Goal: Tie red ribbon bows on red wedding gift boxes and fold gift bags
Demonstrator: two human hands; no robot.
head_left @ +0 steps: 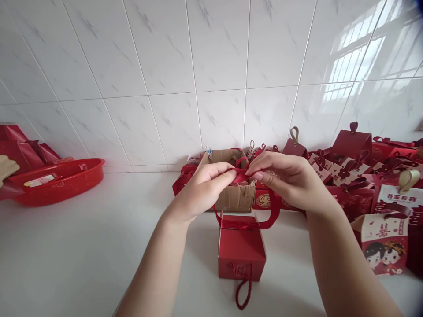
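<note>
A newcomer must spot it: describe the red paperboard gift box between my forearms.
On the white countertop, find the open brown cardboard carton. In front of it sits the red paperboard gift box, set apart from its neighbours by the twisted red cord loop at its front.

Left hand (202, 191) and right hand (288, 181) hide part of red ribbon (273, 213); knot or just fold, can't tell. Hands block part of cardboard box (233, 201); bottom inside hidden. Left arm (155, 268) and right arm (343, 259) cut off at bottom. Pale thing (7, 168) cut off by left edge, can't tell what. Words on white card (39, 181) too tiny. Window reflection (346, 57) blurry.
</note>
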